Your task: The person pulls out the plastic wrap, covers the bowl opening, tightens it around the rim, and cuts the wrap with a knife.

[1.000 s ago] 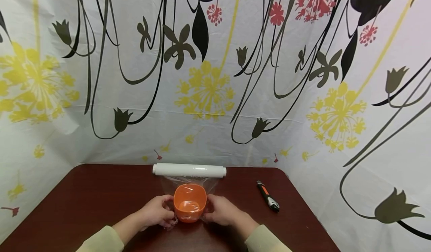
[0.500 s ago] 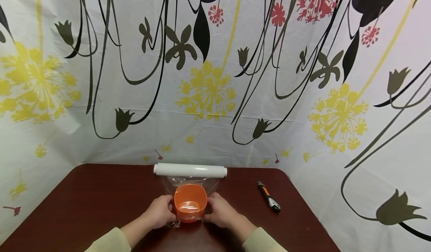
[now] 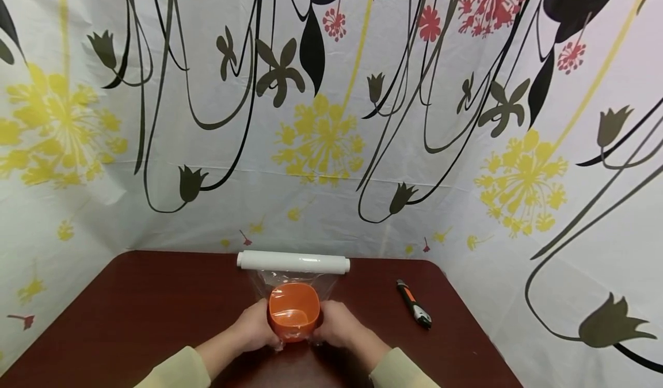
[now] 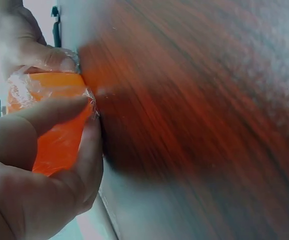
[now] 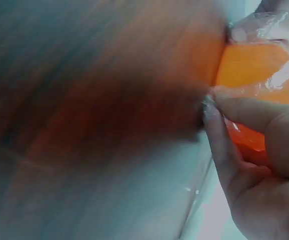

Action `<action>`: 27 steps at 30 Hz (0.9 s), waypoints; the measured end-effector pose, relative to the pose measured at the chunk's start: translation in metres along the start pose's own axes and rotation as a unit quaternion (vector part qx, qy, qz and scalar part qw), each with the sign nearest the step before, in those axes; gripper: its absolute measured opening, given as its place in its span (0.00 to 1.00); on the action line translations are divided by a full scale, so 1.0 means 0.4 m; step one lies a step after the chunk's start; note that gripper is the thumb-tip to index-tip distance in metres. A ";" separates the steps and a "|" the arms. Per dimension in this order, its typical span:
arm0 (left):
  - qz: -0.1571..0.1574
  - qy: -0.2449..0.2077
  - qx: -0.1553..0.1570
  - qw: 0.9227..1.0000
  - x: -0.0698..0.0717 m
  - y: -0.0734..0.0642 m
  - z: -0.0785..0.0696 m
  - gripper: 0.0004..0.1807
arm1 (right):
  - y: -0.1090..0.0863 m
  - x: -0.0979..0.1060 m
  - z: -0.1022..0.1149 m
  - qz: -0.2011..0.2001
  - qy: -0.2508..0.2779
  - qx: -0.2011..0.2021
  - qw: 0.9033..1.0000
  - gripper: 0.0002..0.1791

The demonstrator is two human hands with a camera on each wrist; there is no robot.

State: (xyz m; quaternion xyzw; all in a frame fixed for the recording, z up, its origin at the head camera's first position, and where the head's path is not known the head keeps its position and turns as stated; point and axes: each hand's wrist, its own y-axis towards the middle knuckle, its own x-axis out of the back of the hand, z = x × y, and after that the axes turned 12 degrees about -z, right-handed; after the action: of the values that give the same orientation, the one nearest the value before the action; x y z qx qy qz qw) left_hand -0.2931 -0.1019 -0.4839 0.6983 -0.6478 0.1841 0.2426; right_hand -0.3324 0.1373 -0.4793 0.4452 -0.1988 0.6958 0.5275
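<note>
An orange bowl (image 3: 294,301) stands on the dark red table with clear cling film (image 3: 264,281) stretched over it. The film runs back from the bowl to a white roll (image 3: 293,262). At the bowl's left side, my left hand (image 3: 254,326) pinches a gathered edge of film between thumb and finger, low by the base, as the left wrist view shows. My right hand (image 3: 339,323) does likewise on the other side; in the right wrist view its thumb and fingertip meet on crumpled film (image 5: 210,104) beside the orange wall.
A utility knife (image 3: 413,304) in black and orange lies on the table (image 3: 155,296) to the right of the bowl. Behind the table's back edge hangs a white sheet (image 3: 233,215) printed with flowers.
My left hand has moved right and closer in against the bowl, drawing the loose film at its side toward the base. My right hand has barely shifted; bowl and roll stay put.
</note>
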 end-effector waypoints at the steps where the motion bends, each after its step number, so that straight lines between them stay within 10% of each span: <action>1: 0.005 -0.007 0.009 1.000 0.002 -0.003 -0.005 0.44 | -0.002 0.004 0.001 0.010 0.018 -0.009 1.000 0.18; 5: 0.018 -0.024 0.039 0.999 0.008 -0.016 -0.017 0.51 | -0.012 0.023 0.001 0.062 0.140 -0.052 0.987 0.15; 12: 0.032 -0.048 0.075 0.995 0.016 -0.031 -0.021 0.60 | -0.028 0.024 -0.001 0.102 0.319 -0.142 0.931 0.19; 19: -0.022 -0.025 0.067 0.997 -0.020 -0.046 -0.022 0.70 | -0.042 -0.011 0.022 0.072 0.331 -0.186 0.922 0.14; 27: -0.130 0.004 0.044 0.991 -0.072 -0.058 -0.040 0.68 | -0.044 -0.033 0.057 0.026 0.335 -0.246 0.909 0.30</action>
State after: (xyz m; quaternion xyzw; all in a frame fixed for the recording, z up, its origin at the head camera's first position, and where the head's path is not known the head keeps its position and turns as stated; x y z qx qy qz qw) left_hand -0.2719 -0.0682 -0.4897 0.7859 -0.5418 0.1815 0.2363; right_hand -0.3065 0.1193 -0.4816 0.0364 -0.1863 0.7463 0.6379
